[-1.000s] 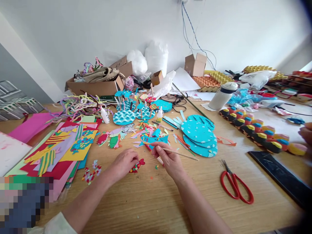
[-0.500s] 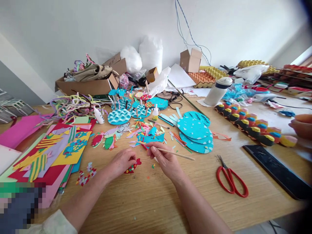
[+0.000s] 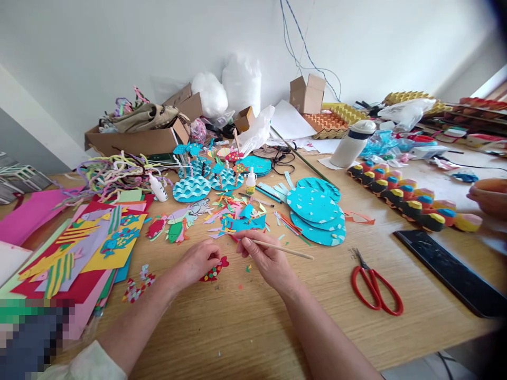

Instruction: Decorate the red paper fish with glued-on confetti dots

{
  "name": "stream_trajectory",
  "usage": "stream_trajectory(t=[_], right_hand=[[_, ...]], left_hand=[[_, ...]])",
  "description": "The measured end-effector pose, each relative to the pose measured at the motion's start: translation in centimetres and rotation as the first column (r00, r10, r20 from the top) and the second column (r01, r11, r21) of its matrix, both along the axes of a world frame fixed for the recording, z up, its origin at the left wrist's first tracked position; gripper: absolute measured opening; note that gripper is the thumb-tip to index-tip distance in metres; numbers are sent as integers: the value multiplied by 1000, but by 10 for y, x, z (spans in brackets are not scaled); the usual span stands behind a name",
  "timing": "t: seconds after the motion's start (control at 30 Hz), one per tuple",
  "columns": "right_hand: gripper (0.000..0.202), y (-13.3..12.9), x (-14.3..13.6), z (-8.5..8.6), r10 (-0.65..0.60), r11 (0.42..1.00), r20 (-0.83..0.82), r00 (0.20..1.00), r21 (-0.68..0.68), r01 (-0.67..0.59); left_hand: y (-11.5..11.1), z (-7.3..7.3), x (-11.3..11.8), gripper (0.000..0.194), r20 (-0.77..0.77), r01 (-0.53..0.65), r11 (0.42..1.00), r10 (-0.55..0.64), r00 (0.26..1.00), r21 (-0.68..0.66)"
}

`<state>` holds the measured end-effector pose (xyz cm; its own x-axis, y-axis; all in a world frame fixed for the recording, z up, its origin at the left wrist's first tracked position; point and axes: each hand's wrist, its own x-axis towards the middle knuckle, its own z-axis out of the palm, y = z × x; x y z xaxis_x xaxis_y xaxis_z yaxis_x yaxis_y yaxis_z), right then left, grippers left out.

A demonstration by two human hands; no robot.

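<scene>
My right hand (image 3: 264,259) grips a thin wooden stick (image 3: 291,250) between thumb and fingers. The stick slants from the paper scraps down to the right. To the left, my left hand (image 3: 202,261) has its fingers curled together beside a red paper fish (image 3: 214,272) with coloured dots. Part of the fish is hidden behind that hand, and whatever the fingertips pinch cannot be made out. Blue paper scraps (image 3: 245,221) lie just beyond both hands. A small mosaic-patterned fish (image 3: 138,284) rests left of my left forearm.
Red-handled scissors (image 3: 376,287) and a black phone-like slab (image 3: 447,272) lie at right. Blue discs (image 3: 317,211), glue bottles (image 3: 250,182) and fish on wavy blue bases (image 3: 192,189) stand beyond. Coloured paper sheets (image 3: 79,253) cover the left. Another person's hand (image 3: 489,198) shows at far right.
The whole view has shifted slightly. Both hands keep nearly the same pose beside the red fish, and the stick stays in my right hand.
</scene>
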<state>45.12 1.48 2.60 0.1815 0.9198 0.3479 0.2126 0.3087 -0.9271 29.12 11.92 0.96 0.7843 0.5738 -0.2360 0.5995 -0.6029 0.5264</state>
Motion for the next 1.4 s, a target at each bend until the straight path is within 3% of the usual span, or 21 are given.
stream_trajectory(t=[0.77, 1.03, 1.27, 1.4], right_hand=[[27, -1, 1, 1, 11, 1000, 22, 1000, -10, -11], [23, -1, 1, 4, 9, 1000, 5, 1000, -13, -9], [21, 2, 2, 3, 10, 1000, -40, 999, 11, -9], [24, 2, -3, 4, -50, 995, 68, 996, 86, 44]], left_hand=[[1, -6, -1, 8, 0, 20, 999, -20, 1000, 48], [-1, -4, 0, 5, 54, -31, 998, 28, 998, 61], [-14, 19, -31, 15, 146, -126, 986, 110, 983, 108], [-36, 11, -58, 21, 212, -129, 972, 87, 973, 195]])
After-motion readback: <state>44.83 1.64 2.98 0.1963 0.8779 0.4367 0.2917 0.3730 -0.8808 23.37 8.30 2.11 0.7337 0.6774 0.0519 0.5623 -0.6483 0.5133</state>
